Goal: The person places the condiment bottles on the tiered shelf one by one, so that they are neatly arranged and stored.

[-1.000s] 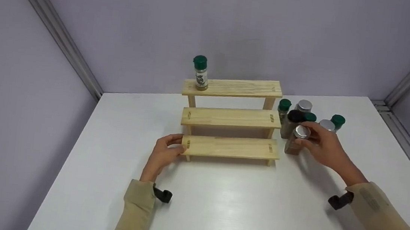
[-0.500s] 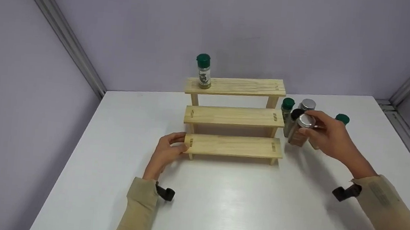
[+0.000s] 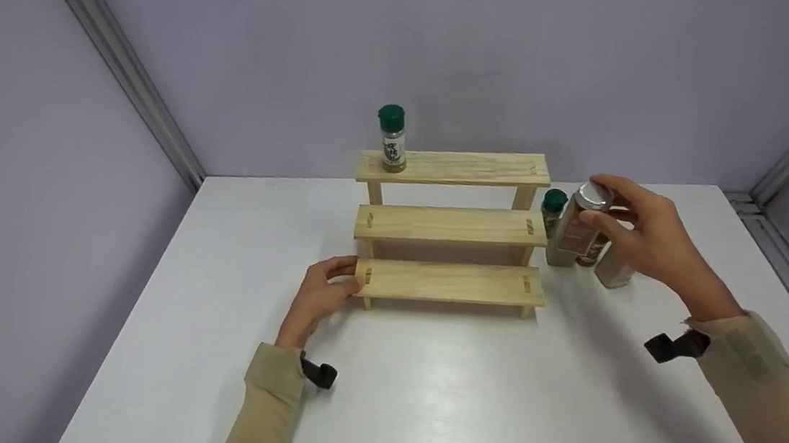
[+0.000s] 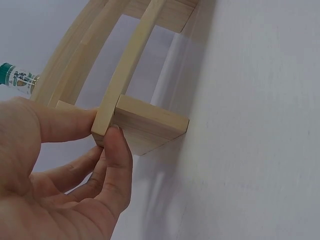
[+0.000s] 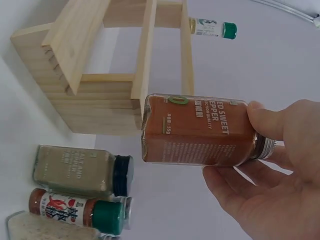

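Observation:
My right hand grips a square glass spice jar of red-brown powder by its silver-lidded end. Its label reads sweet pepper in the right wrist view. The jar is lifted above the other jars, just right of a three-step wooden rack. At the rack's lowest step, my left hand pinches the left end of the board, thumb and fingers on either side of it in the left wrist view. One green-capped spice bottle stands upright on the top step, near its left end.
Right of the rack stand a black-lidded jar, a green-capped bottle with red contents and a pale-filled jar. Another green-capped bottle stands close to the rack's right side. Walls enclose the white table.
The right hand has raised the red-brown spice jar off the table, up and away from me over the group of jars. The left hand has stayed on the rack's lowest board.

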Motion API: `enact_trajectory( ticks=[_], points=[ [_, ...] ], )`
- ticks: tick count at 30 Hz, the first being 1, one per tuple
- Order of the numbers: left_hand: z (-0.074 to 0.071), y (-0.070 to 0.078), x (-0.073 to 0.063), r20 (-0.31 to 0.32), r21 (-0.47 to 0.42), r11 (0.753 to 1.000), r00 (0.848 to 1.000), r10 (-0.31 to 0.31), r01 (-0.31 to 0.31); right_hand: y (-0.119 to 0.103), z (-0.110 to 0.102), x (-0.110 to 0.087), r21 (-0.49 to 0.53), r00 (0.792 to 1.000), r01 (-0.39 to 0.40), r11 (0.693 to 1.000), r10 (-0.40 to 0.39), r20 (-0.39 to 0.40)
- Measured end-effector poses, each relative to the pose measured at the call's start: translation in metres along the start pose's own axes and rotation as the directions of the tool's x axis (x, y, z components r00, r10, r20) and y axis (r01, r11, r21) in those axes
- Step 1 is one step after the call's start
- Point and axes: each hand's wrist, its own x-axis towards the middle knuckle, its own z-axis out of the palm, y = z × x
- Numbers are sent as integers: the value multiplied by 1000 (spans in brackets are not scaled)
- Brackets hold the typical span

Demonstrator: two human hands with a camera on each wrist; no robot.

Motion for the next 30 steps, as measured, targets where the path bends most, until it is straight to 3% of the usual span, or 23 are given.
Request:
enact_trajectory(
  ticks=[16,30],
  points=[
    [-1,-2,0,-16,22,1000,1000,-16,16,-40,3,46,68,998,56,996,-56,-9],
    [-1,1,-1,7,21,1000,1000,7,-8,-61,25,84,80,992,95,992,-101,75]
  ],
)
